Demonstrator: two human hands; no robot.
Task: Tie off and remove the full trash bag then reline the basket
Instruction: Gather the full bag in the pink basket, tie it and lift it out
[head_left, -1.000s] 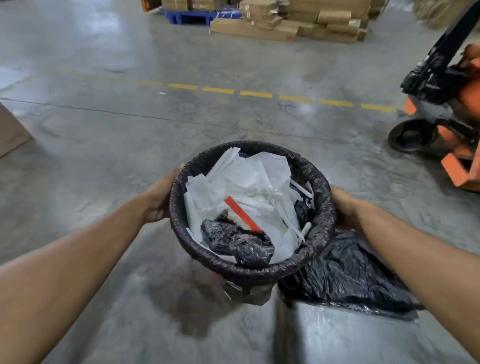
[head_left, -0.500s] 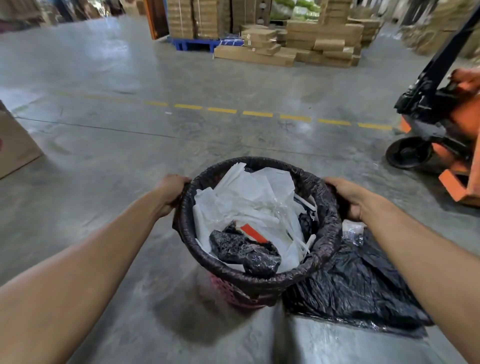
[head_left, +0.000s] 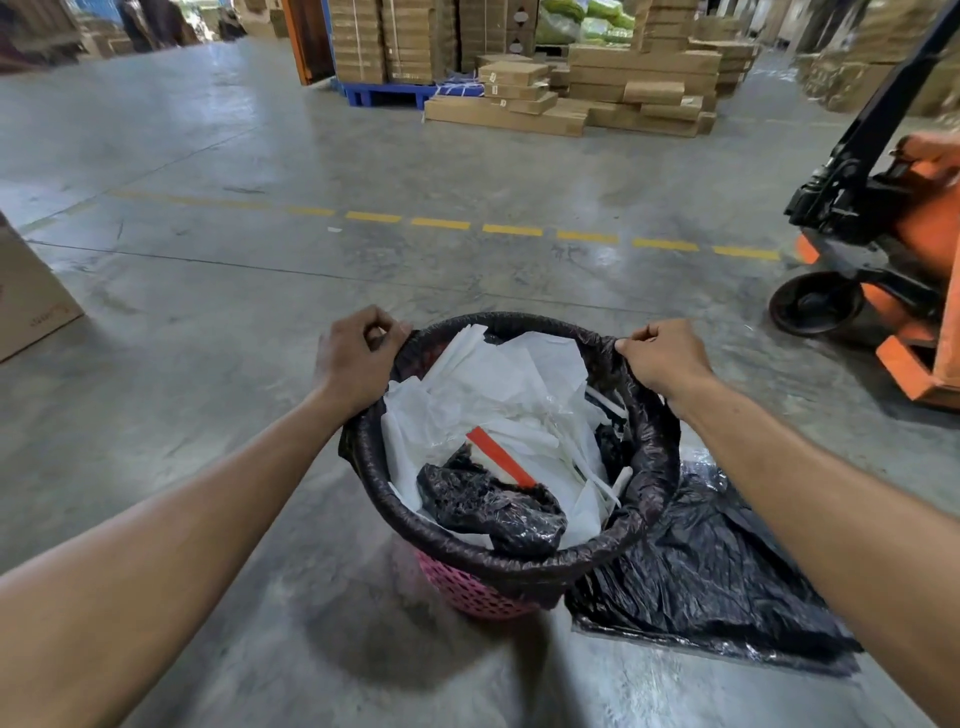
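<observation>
A pink plastic basket (head_left: 467, 590) stands on the concrete floor, lined with a black trash bag (head_left: 524, 561) folded over its rim. The bag is full of white paper, a red-edged strip and a crumpled black film. My left hand (head_left: 356, 358) pinches the bag's edge at the far left of the rim. My right hand (head_left: 660, 358) pinches the edge at the far right, lifting it off the rim there. A spare black bag (head_left: 711, 582) lies flat on the floor just right of the basket.
An orange pallet jack (head_left: 883, 260) stands to the right, its wheel close to the basket. A cardboard box (head_left: 26, 301) sits at the left edge. Stacked cartons and a blue pallet (head_left: 571, 98) fill the background beyond a dashed yellow floor line.
Both hands moved from the basket's sides up to the far rim and took hold of the bag's edge. The view tilted upward, showing more of the warehouse.
</observation>
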